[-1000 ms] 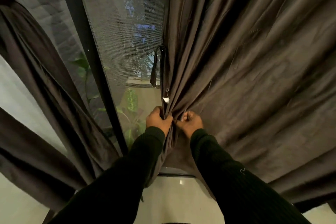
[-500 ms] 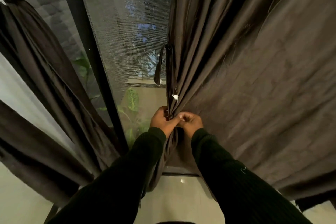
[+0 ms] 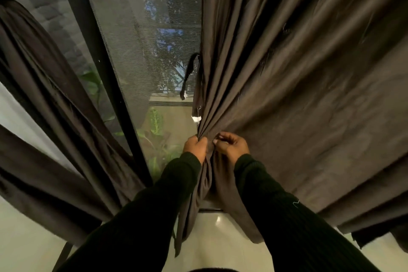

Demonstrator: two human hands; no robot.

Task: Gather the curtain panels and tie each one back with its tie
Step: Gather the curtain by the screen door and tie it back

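The tie (image 3: 189,76), a thin dark strap, hung at the inner edge of the right curtain panel (image 3: 298,95), its long axis running near vertical and its free end pointing down toward six o'clock. It lay at about twelve o'clock from the left hand (image 3: 195,147), the nearer hand, well above it and apart. That hand was clenched on the bunched folds; the right hand (image 3: 230,147), just beside it at three o'clock, seemed to pinch the next pleat, though blur obscured its fingertips.
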